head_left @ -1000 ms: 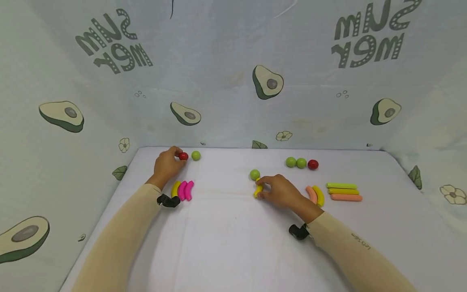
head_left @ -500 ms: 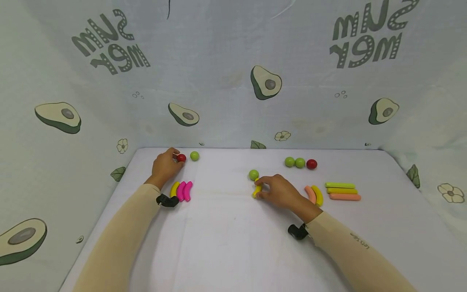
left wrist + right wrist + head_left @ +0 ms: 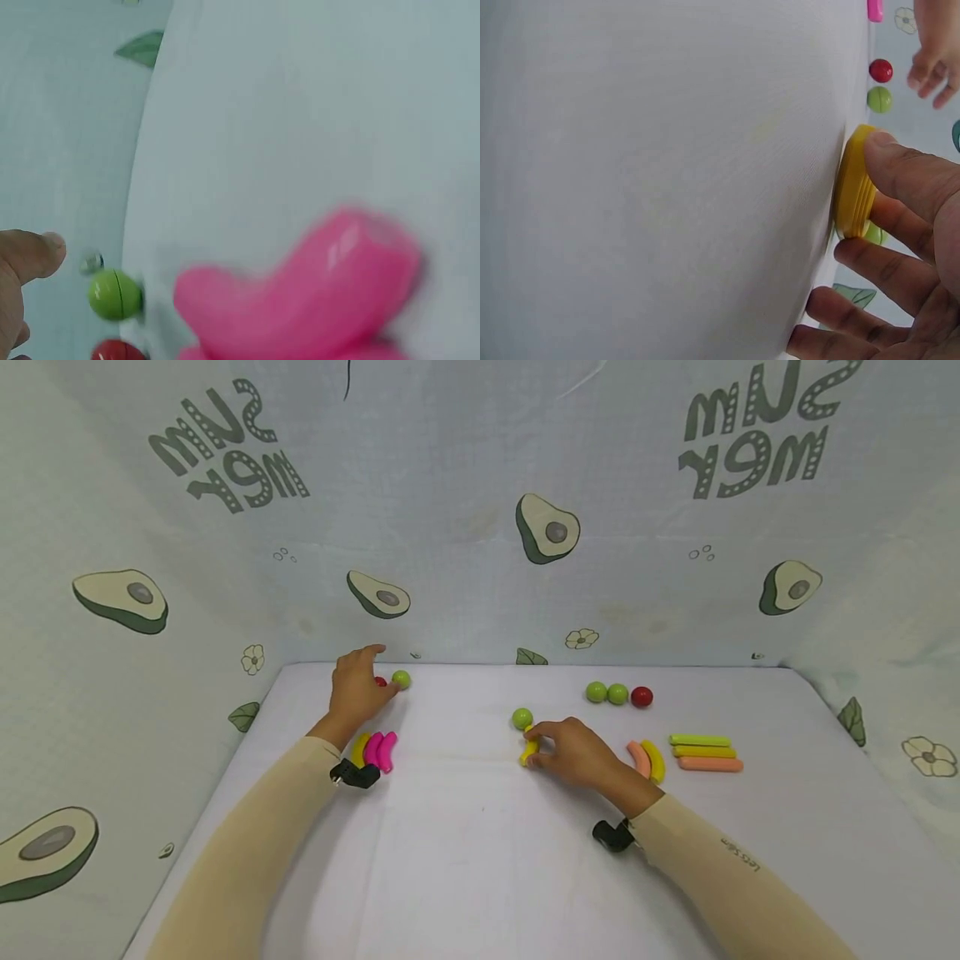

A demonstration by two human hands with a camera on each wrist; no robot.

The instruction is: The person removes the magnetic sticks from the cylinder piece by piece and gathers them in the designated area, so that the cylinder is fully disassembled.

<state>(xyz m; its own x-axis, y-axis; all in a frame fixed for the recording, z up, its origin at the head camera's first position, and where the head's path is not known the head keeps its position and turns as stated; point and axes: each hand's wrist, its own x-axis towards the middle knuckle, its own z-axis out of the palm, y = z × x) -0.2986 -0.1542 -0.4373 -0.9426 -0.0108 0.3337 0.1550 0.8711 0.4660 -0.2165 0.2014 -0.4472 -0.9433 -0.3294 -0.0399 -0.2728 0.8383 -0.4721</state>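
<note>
My left hand is at the back left, its index finger stretched out and thumb spread, with nothing in its grip. It partly covers a red ball in the head view, and its thumb overlaps the edge of a green ball. Both balls, green and red, lie beside each other in the left wrist view. Near the table's middle my right hand pinches a yellow banana-shaped piece between thumb and fingers. Just behind that piece sits another green ball.
Curved pink pieces and a yellow one lie by the left wrist. Two green balls and a red ball line the back right. Near the right forearm are curved orange and yellow pieces and straight sticks.
My left hand has let go of the red ball, spread its fingers and shifted right toward the green ball. The right hand keeps its pinch on the yellow banana-shaped piece in the same place.
</note>
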